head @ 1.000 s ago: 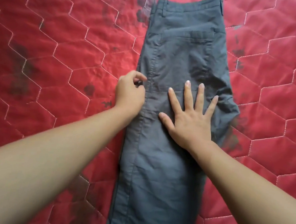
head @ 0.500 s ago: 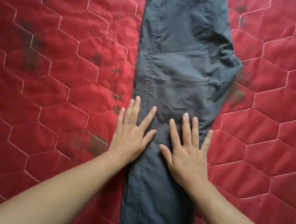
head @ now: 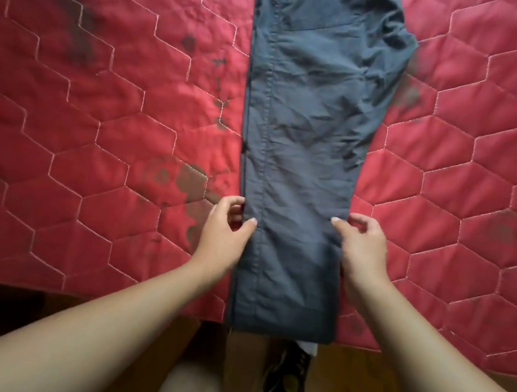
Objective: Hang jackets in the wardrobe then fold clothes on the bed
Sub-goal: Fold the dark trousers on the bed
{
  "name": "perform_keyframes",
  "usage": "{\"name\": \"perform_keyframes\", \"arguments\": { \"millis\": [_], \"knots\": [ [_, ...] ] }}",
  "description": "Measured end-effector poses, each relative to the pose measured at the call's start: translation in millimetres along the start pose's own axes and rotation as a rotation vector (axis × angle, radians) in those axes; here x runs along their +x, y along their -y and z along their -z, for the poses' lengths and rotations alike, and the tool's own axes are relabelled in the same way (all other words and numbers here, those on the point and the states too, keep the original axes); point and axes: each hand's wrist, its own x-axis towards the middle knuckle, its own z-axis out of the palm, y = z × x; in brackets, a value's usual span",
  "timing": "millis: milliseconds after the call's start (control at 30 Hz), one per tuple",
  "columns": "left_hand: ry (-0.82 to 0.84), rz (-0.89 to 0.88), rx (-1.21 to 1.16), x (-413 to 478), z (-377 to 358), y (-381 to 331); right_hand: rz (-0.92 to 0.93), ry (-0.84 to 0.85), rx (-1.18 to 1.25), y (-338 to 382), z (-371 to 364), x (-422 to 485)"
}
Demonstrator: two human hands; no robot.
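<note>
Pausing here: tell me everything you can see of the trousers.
The trousers are blue-grey, thin woven cloth by the look, folded leg on leg into a long strip. They lie flat on the red quilt, lightly creased, a stitched seam down the left side. The seat bulges right near the top; the waistband is out of frame. The hem reaches the quilt's near edge. The left hand and right hand pinch the side edges, thumbs on top.

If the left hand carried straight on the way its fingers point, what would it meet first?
The trousers: the left hand points at their left edge, and its thumb seems to touch the fabric.
</note>
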Motion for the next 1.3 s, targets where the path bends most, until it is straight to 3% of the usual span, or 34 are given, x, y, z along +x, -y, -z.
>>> {"name": "perform_keyframes", "arguments": {
  "millis": [167,300,467,633,833,1000,1100,1300],
  "knots": [
    [0.17,0.131,0.005,-44.8,-1.4,24.2,-0.159,0.303,-0.098,-34.3,30.3,-11.2],
    [0.318,0.246,-0.07,-78.4,-1.9,42.9,-0.274,0.538,-0.01,-55.5,60.0,-39.3],
    [0.323,0.352,-0.237,-105.6,-0.5,53.9,-0.225,0.665,0.125,-74.3,80.8,-59.9],
    [0.294,0.423,-0.44,-115.3,9.4,65.4,-0.29,0.768,-0.048,-91.4,79.9,-72.0],
    [0.308,0.388,-0.438,-126.1,27.3,75.8,-0.179,0.644,-0.04,-110.2,80.9,-83.6],
    [0.553,0.357,-0.156,-138.7,34.2,96.1,-0.201,0.709,-0.131,-130.1,88.8,-98.8],
    [0.582,0.339,-0.033,-149.1,33.4,105.6,-0.151,0.679,-0.247,-145.9,91.3,-106.2],
    [0.458,0.408,-0.284,-170.3,27.9,103.5,-0.292,0.552,-0.079,-158.7,90.4,-122.7]
  ]
}}
